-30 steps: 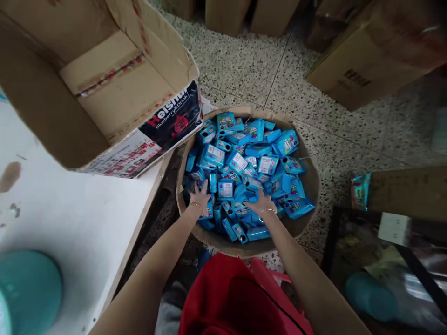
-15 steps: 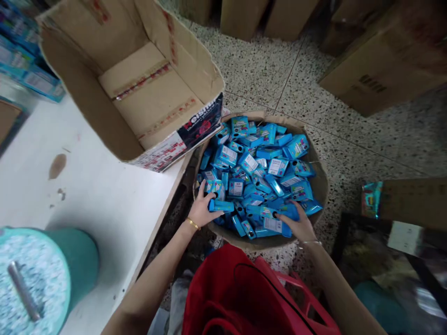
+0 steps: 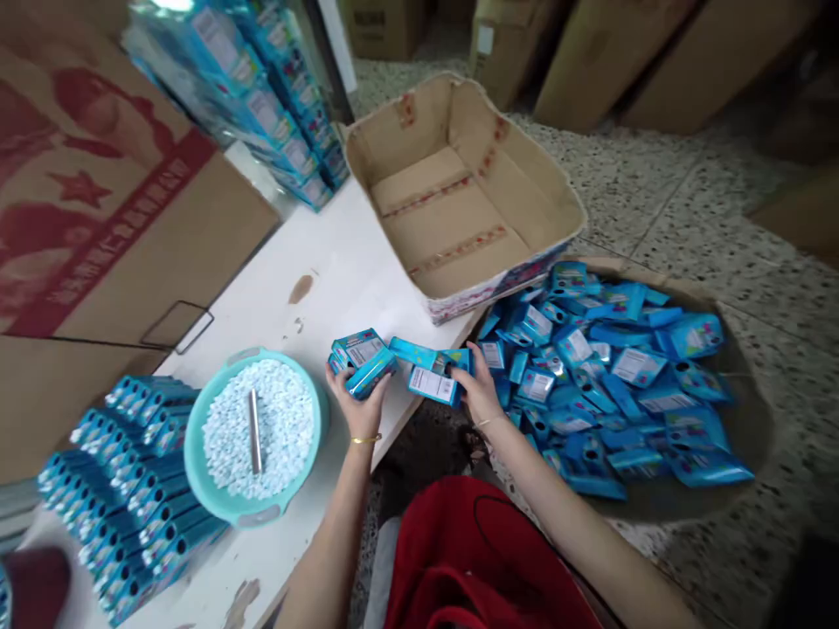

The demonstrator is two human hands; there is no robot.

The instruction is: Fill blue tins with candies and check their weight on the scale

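Observation:
My left hand is wrapped round a few small blue boxes above the front edge of the white table. Close by on the right, my right hand grips more blue boxes, one with its white label facing up. The two groups nearly meet between my hands. To the right, a round cardboard container holds a heap of loose blue boxes.
An open carton stands at the table's far corner. A teal basin holds pale pellets and a metal tube. Rows of blue boxes stand left of it. Behind are a large printed carton and stacked blue packs.
Both hands have lifted blue boxes out of the round container and moved left to the table edge. The view has turned left, bringing the whole basin and the rows of boxes into sight.

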